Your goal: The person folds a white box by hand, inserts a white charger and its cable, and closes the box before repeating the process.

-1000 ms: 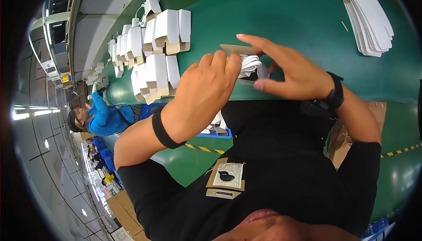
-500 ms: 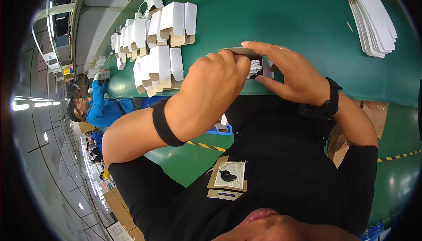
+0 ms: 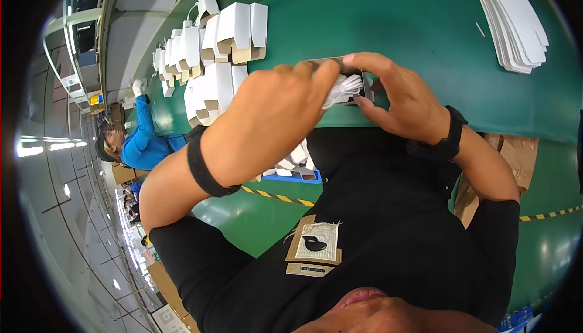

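My left hand (image 3: 270, 102) is closed over the near left side of a small open carton (image 3: 368, 88). Its fingers pinch a bundled white cable (image 3: 344, 89), which lies at the carton's mouth, partly outside it. The fingertips are mostly hidden behind the back of the hand. My right hand (image 3: 413, 99) grips the carton from the right, index finger on the far edge and thumb at the near side. Much of the carton is covered by both hands. Black bands circle both wrists.
Rows of white cartons (image 3: 234, 26) stand at the left of the green table (image 3: 376, 11). Flat folded cartons (image 3: 516, 26) are stacked at the far right. A blue tray (image 3: 291, 176) with white pieces sits below the table edge. A co-worker in blue (image 3: 143, 145) is at the left.
My left hand has shifted left and nearer to me, and more of the cable bundle shows at the carton's mouth. My right hand stays around the carton. The co-worker's arm has risen.
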### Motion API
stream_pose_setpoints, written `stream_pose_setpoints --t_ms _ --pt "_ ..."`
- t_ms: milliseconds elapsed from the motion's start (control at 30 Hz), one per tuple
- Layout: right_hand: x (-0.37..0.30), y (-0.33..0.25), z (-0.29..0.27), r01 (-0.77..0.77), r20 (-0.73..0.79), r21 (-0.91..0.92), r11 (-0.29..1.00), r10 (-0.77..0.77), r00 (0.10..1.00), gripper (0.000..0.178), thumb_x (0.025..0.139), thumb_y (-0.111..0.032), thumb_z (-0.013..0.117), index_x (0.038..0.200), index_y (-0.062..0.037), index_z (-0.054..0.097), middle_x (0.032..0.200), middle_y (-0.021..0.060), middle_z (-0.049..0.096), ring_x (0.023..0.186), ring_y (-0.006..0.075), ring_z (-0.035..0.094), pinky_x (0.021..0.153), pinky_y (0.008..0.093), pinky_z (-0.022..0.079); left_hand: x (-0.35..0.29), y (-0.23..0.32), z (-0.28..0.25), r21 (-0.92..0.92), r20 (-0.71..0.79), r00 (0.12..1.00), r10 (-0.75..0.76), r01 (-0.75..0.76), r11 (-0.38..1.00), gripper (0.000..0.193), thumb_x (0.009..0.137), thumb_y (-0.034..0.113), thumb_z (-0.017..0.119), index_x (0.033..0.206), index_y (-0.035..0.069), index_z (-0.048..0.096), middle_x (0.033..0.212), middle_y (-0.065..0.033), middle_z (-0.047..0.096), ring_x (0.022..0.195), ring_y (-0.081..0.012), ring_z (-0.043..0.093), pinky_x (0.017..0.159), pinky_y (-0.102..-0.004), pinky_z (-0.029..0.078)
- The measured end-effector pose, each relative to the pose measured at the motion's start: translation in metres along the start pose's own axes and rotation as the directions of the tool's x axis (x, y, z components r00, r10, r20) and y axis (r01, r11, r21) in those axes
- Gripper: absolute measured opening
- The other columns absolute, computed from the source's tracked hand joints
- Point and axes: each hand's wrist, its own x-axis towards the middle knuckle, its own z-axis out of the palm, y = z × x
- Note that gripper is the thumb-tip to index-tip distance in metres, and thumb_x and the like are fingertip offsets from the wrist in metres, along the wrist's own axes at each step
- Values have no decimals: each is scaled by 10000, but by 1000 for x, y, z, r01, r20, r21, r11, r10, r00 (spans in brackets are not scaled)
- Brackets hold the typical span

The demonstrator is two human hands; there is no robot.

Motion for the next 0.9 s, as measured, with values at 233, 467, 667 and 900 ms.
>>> stream_pose_setpoints --t_ms 233,467,667,900 --pt "1 7 -3 117 68 -207 971 -105 992 406 787 -18 755 1173 -37 630 1352 150 592 1060 328 656 839 384 567 3 4 2 2 -15 1000 5 -5 1000 282 873 162 697 1092 35 572 933 -103 622 762 -239 660 601 -340 514" --pt "2 -5 -6 136 103 -414 900 -102 989 368 824 -108 762 1162 -44 631 1250 140 642 1056 317 652 877 384 549 18 22 7 183 37 999 -23 16 983 243 856 147 710 1054 65 594 843 -75 570 723 -236 627 608 -343 515" --pt "0 -1 -8 79 99 -327 942 -49 994 381 825 -141 776 1166 -55 630 1195 129 654 1036 313 650 893 396 534 -1 5 -5 -141 -127 989 -80 61 988 247 827 126 727 1047 61 635 849 -88 596 822 -249 648 653 -357 518" --pt "5 3 -7 93 111 -263 960 -66 992 387 829 -128 771 1183 -61 630 1176 119 657 1034 324 643 884 400 528 -22 -25 33 -520 -287 936 -203 25 854 347 777 113 784 1099 67 664 992 -92 658 897 -294 622 766 -387 509"
